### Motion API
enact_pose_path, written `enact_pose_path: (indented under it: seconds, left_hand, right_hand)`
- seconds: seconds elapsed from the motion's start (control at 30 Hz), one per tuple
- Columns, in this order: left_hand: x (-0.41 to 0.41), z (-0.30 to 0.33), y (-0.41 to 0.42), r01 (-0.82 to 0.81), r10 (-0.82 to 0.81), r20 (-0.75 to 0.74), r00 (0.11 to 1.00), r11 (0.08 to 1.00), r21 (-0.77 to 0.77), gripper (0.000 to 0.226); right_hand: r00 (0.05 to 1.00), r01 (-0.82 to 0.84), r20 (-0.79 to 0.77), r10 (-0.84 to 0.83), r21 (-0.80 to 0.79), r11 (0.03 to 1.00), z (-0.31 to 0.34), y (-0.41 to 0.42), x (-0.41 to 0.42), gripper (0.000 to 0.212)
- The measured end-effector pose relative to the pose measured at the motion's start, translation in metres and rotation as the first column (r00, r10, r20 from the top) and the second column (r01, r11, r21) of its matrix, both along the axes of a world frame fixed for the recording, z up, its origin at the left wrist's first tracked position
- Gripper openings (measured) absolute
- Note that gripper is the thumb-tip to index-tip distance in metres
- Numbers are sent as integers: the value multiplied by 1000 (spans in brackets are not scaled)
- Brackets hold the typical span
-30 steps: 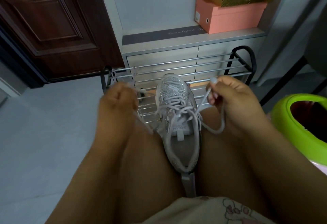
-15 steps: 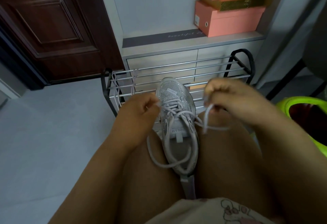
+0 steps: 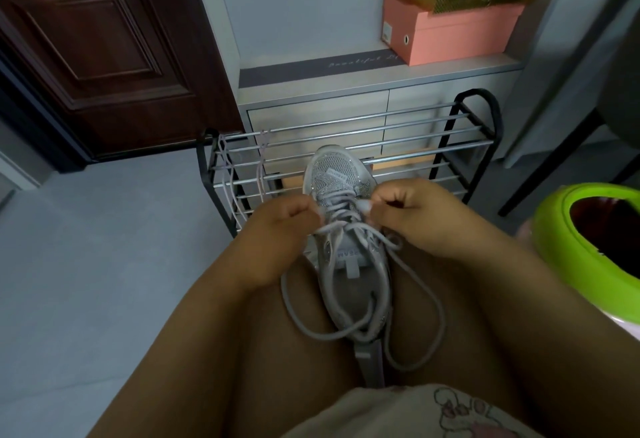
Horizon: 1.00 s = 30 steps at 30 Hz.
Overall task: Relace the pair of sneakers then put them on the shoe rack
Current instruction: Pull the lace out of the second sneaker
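Sneaker [image 3: 341,229] wedged toe-out between the knees, just before the rack [image 3: 346,146]. Laced most of the way up, upper eyelets apparently left. Left hand [image 3: 277,229] and right hand [image 3: 419,216] curled, each pinching the lace [image 3: 346,228] over the tongue; loose loops trailing over the thighs. Silver mesh upper, glittery trim; round grey cord. Second lace [image 3: 259,164] draped on chrome bars; second shoe unseen, racking not begun.
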State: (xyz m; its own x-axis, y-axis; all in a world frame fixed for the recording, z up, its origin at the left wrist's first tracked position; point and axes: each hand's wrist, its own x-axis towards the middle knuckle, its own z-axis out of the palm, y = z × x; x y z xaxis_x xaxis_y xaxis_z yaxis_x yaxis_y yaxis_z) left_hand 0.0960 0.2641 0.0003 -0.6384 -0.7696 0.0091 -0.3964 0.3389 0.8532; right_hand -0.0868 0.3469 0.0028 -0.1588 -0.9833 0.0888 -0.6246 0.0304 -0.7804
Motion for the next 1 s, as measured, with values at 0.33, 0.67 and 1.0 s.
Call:
enact_pose_path:
  seconds: [0.33,0.67,1.0]
  left_hand:
    - [-18,-16,-10,-66,77,96,992,990,-121,10]
    - [-16,-1,-10,32,-32,130,991,999,0,27]
    - [-11,-11,-8,-52,65,-97,993,990,131,13]
  right_hand:
    - [978,76,-204,-48,130,989,-4,-23,15,9]
    - [975,62,196,-107,224,973,2,-22,11,17]
    - [682,54,718,-136,136,989,-12,-22,3,27]
